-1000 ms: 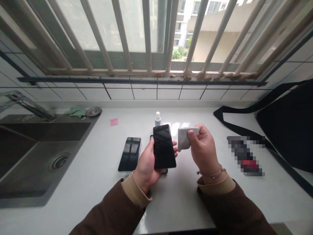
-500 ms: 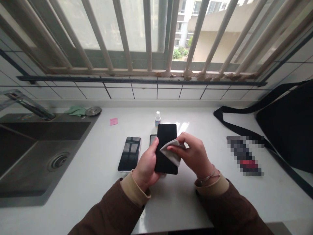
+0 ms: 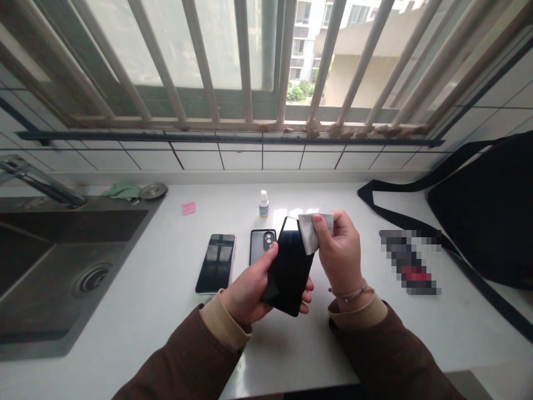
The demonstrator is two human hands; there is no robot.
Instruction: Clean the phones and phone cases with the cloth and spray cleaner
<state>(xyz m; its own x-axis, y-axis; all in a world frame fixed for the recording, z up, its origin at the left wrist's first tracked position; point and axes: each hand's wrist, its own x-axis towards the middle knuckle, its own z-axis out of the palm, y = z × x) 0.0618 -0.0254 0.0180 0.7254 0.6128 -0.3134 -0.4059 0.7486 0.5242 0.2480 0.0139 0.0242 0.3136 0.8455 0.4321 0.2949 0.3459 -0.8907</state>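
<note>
My left hand (image 3: 254, 289) is wrapped round a black smartphone (image 3: 289, 272), thumb along its left edge and fingertips showing at its right edge. The phone is tilted, its top leaning right. In my right hand (image 3: 341, 241) a light grey cloth (image 3: 310, 229) is pinched between thumb and fingers, lying against the phone's upper right edge. Behind the phone, partly covered by it, a phone case (image 3: 257, 244) with camera holes lies on the counter. A second smartphone (image 3: 216, 264) rests screen up to the left. Farther back stands a small white-capped bottle (image 3: 264, 204).
A sink (image 3: 75, 339) with a faucet (image 3: 45, 180) is at the left, a green cloth (image 3: 124, 190) and a metal drain cover (image 3: 153, 191) on its rim. A pink sticky note (image 3: 189, 208) lies nearby. To the right are a black bag (image 3: 491, 205) with a strap and a pixelated item (image 3: 410, 264).
The cloth has moved from the phone's middle to its upper right edge. The phone has turned clockwise, and more of the phone case shows behind it. The view has shifted slightly.
</note>
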